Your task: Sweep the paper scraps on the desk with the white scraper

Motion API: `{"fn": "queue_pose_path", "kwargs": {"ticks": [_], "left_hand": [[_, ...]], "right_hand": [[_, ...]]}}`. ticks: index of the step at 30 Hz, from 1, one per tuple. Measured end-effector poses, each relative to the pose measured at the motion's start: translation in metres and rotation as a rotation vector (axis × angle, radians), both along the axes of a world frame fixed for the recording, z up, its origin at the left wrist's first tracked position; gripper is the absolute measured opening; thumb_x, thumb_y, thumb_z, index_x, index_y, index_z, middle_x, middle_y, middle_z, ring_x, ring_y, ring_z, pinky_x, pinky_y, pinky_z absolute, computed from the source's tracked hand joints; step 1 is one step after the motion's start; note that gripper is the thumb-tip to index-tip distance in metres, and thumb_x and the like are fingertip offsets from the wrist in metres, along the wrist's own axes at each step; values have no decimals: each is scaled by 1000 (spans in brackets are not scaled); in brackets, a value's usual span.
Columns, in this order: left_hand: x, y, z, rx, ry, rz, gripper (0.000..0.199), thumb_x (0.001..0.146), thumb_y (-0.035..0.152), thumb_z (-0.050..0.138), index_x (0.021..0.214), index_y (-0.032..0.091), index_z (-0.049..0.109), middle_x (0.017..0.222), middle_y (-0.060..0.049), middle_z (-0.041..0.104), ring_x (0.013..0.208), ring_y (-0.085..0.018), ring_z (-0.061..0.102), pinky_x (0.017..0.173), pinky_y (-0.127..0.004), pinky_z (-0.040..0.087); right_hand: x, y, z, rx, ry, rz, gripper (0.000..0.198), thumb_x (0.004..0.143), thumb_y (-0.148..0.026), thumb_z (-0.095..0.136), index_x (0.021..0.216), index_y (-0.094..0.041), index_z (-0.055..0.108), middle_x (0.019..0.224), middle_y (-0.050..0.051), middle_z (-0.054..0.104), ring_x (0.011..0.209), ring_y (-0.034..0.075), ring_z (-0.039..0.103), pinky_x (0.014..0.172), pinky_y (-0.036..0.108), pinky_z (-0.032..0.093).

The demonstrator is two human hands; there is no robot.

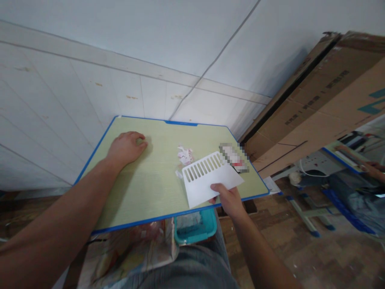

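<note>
My right hand [230, 199] grips a flat white slotted card [201, 188] by its near edge, thumb on top. A row of long rounded slots runs along the card's far side. It is held over the right part of a pale green desk top [144, 192] with a blue rim. Crumpled white and pink paper scraps [185, 155] lie just beyond the card's left corner. At the desk's left side rests my left hand [128, 148], holding nothing, fingers loosely curled with a gap between thumb and forefinger. A blurred-out rectangular object [234, 157] lies by the card's right end.
Below the desk's front edge sits a turquoise basket [195, 237], beside a bag [144, 249] over my lap. A white wall [120, 88] backs the desk. Large cardboard boxes [315, 104] stand at the right. Another person's arm [374, 170] shows at a second desk, far right.
</note>
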State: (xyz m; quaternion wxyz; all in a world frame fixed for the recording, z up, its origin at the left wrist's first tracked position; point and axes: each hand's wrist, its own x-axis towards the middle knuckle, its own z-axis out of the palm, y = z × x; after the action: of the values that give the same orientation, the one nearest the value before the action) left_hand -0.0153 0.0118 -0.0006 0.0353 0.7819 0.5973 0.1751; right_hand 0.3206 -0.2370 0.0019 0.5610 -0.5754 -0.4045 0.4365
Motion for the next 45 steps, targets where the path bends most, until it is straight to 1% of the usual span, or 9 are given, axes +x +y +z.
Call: {"fn": "queue_pose_path", "kwargs": {"ticks": [7, 10, 13, 18, 23, 29, 34, 37, 45], "left_hand": [[1, -2, 2, -19, 13, 8, 59, 113, 47, 52, 148, 13, 85, 165, -20, 79, 157, -40, 70, 139, -56, 52], [1, -3, 3, -37, 8, 13, 60, 113, 48, 51, 148, 12, 84, 166, -20, 78, 157, -40, 70, 139, -55, 51], [1, -3, 3, -46, 19, 13, 62, 112, 48, 50, 149, 12, 83, 166, -21, 78, 159, -40, 69, 139, -55, 50], [0, -1, 3, -29, 9, 34, 62, 108, 49, 51, 146, 17, 86, 164, -18, 80, 156, -39, 71, 136, -52, 53], [1, -1, 3, -28, -22, 33, 57, 108, 47, 56, 146, 16, 86, 165, -17, 79, 155, -36, 70, 138, -51, 51], [3, -1, 4, -5, -36, 33, 57, 110, 44, 53, 143, 12, 88, 162, -22, 80, 152, -42, 71, 136, -60, 53], [1, 0, 5, -19, -10, 18, 61, 111, 46, 50, 146, 13, 86, 164, -21, 79, 154, -41, 71, 137, -59, 54], [0, 0, 5, -22, 4, 21, 60, 111, 48, 52, 147, 15, 86, 164, -19, 79, 155, -39, 71, 138, -56, 53], [1, -1, 5, -29, 2, 11, 63, 111, 46, 50, 148, 9, 85, 165, -22, 78, 157, -42, 70, 140, -57, 51]], "right_hand": [[4, 0, -10, 37, -47, 54, 32, 81, -48, 88, 65, -26, 70, 51, 2, 68, 45, 20, 63, 48, 33, 57], [3, 3, -19, 100, -54, -38, 42, 89, -58, 91, 69, -25, 75, 57, 5, 74, 49, 22, 66, 51, 35, 59], [-4, 12, -25, 135, -47, -141, 53, 92, -72, 93, 74, -25, 77, 62, 7, 78, 51, 23, 68, 53, 37, 61], [-21, 26, -24, 133, -63, -133, 60, 90, -82, 90, 79, -25, 79, 68, 9, 82, 56, 25, 73, 58, 39, 66], [-18, 24, -15, 83, -123, -102, 54, 88, -77, 92, 77, -26, 76, 68, 8, 82, 57, 25, 75, 61, 39, 67], [-9, 11, -6, 124, -105, -121, 45, 90, -65, 88, 73, -26, 74, 60, 5, 76, 50, 23, 68, 51, 36, 61], [-8, 6, -13, 120, -108, -99, 50, 91, -70, 91, 76, -25, 77, 63, 7, 79, 52, 23, 68, 53, 36, 62], [-6, 4, -17, 110, -120, -97, 53, 93, -72, 89, 71, -26, 75, 62, 7, 78, 52, 24, 69, 54, 37, 63], [-4, 6, -12, 78, -142, -28, 55, 92, -74, 90, 69, -26, 77, 64, 9, 79, 54, 24, 70, 58, 38, 65]]}}
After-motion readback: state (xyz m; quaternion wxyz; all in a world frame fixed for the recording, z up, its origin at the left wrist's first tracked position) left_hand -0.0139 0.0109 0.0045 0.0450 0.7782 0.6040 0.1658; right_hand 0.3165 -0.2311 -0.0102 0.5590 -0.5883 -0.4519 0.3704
